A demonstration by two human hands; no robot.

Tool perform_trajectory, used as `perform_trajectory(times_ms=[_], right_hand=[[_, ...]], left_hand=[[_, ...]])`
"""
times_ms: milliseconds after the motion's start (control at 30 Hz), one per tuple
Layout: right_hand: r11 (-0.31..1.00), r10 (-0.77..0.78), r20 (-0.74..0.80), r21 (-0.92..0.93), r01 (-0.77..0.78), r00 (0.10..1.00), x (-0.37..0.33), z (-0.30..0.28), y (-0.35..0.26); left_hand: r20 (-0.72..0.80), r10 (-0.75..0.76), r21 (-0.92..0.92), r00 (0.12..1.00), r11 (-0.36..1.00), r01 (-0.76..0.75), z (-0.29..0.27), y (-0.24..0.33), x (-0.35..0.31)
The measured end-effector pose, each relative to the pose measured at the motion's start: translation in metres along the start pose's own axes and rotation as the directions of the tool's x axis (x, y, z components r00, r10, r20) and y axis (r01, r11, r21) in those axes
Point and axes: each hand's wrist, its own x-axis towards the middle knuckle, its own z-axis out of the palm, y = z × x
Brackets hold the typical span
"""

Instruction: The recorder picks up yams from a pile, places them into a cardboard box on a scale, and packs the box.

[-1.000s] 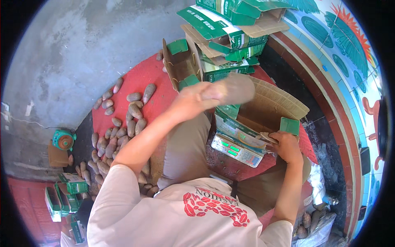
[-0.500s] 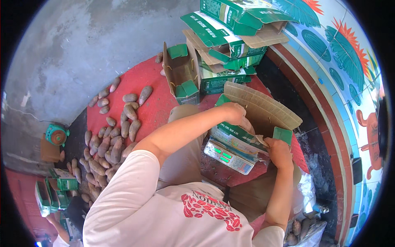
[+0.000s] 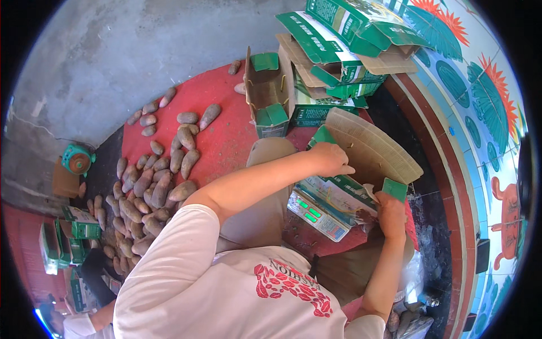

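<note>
At the lower middle is the wearer's pale shirt (image 3: 226, 282) with a red print, and above it the brown trousers (image 3: 257, 209), knees apart. Between the knees, right of the picture's middle, a scale (image 3: 322, 217) with lit green displays juts from under the near side of a green box (image 3: 377, 142). The box is open, its tall brown flap raised at the far side. The right hand (image 3: 390, 213) has its grip closed on the box's near edge, by the green end flap. The left hand (image 3: 329, 161) is over the box's left end, fingers bent; whether that grip holds anything I cannot tell.

Many brown tubers (image 3: 132, 210) lie heaped at left of centre on a red mat (image 3: 228, 127), with a few scattered higher up. At the lower left a co-worker's sleeve (image 3: 79, 327) shows near some green cartons (image 3: 84, 230).

Farther off, an empty carton (image 3: 264, 89) stands at the upper middle, just left of a stack (image 3: 361, 73) of green cartons. A grey wall (image 3: 141, 51) fills the upper left; a painted tile wall (image 3: 480, 121) curves down the right.
</note>
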Motion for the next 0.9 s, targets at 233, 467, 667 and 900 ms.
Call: perform_trajectory(times_ms=[233, 467, 667, 900], right_hand=[[0.999, 0.014, 0.000, 0.046, -0.014, 1.000, -0.002, 0.000, 0.006], [0.984, 0.101, 0.058, 0.143, -0.108, 0.993, -0.006, -0.004, 0.002], [0.966, 0.118, 0.072, 0.224, -0.132, 0.990, 0.000, -0.011, -0.007], [0.954, 0.173, 0.117, 0.228, -0.196, 0.978, 0.002, 0.000, 0.006]], left_hand=[[-0.074, 0.063, 0.053, 0.995, 0.997, -0.059, -0.013, -0.007, -0.047], [-0.626, -0.066, -0.178, 0.777, 0.982, -0.060, -0.043, -0.047, -0.126], [-0.342, -0.667, -0.227, 0.662, 0.742, 0.631, 0.022, -0.143, -0.267], [0.391, -0.843, 0.035, 0.369, 0.414, 0.910, 0.208, -0.161, -0.444]])
